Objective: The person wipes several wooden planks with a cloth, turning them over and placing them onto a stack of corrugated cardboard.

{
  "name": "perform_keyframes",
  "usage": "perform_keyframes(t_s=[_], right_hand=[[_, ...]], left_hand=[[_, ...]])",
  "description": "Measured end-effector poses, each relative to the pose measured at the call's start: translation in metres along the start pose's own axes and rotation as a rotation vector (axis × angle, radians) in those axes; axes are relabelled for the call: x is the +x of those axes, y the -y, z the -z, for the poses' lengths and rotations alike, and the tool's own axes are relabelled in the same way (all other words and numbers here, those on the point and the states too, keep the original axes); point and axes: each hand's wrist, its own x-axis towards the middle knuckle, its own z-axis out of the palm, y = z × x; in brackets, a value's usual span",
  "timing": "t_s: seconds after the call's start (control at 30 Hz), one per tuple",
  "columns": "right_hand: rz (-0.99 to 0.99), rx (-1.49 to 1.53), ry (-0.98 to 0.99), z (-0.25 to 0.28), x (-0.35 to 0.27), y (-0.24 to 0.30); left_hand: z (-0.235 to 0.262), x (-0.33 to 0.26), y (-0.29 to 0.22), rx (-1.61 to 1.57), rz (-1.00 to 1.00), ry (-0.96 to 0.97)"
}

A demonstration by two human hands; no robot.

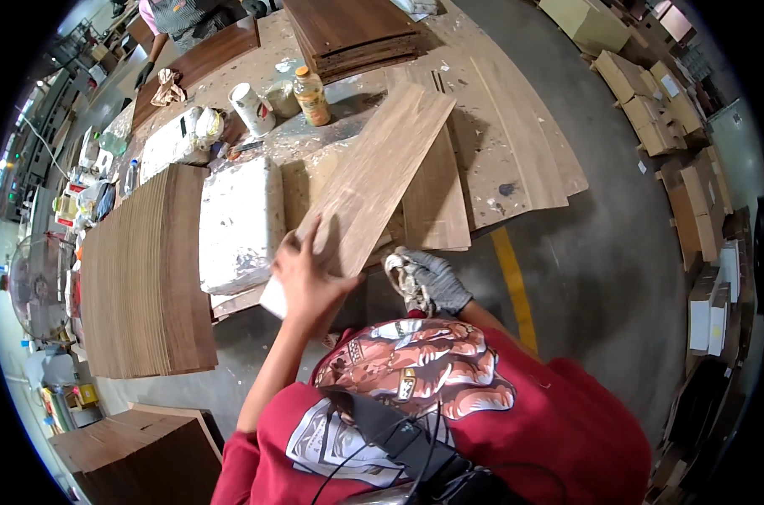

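My bare left hand (305, 273) grips the near end of a light brown wood-grain board (382, 160), its fingers on the board's left part and thumb near the right edge. That board lies slanted over another wood-grain board (437, 198) on the worktable (491, 181). Just beyond the table's near edge, my right hand (439, 279), in a grey glove, is closed around a crumpled, stained rag (405, 282). Left of my left hand sits a paint-spattered white block-shaped bundle (241, 223). Something white (273, 298) shows under my left hand; its kind is unclear.
A stack of brown boards (142, 278) stands at left. Dark boards (357, 34) are piled at the far side. An orange-capped bottle (312, 97) and a white cup (252, 109) stand on the table. A co-worker (193, 21) is at far left. Cardboard boxes (643, 101) line the right.
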Motion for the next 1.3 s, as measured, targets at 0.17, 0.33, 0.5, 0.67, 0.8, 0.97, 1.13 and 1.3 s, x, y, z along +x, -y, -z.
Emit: perform_keyframes(t_s=[0.17,0.33,0.5,0.67,0.8,0.97,1.13,1.3], right_hand=[[-0.042,-0.079,-0.106,0.083,-0.024,0.028],[0.038,-0.076,-0.209,0.130,-0.040,0.066],[-0.026,0.129,-0.309,0.158,-0.055,0.064],[0.011,0.005,-0.296,0.175,-0.061,0.059],[-0.007,0.059,-0.333,0.181,-0.051,0.062],[0.094,-0.065,-0.319,0.172,-0.004,0.084],[0.143,0.166,-0.240,0.151,0.075,0.101],[0.290,-0.072,-0.240,0.109,0.116,0.092]], left_hand=[[-0.095,0.065,-0.061,-0.009,0.185,0.005],[-0.144,0.106,-0.111,-0.035,0.349,-0.021],[-0.181,0.128,-0.149,0.054,0.369,-0.041],[-0.212,0.121,-0.161,0.022,0.364,0.085],[-0.216,0.106,-0.176,0.095,0.296,0.159],[-0.206,0.100,-0.169,0.116,0.245,0.195],[-0.192,0.076,-0.133,-0.015,0.108,0.086],[-0.096,0.018,-0.058,-0.290,-0.111,-0.273]])
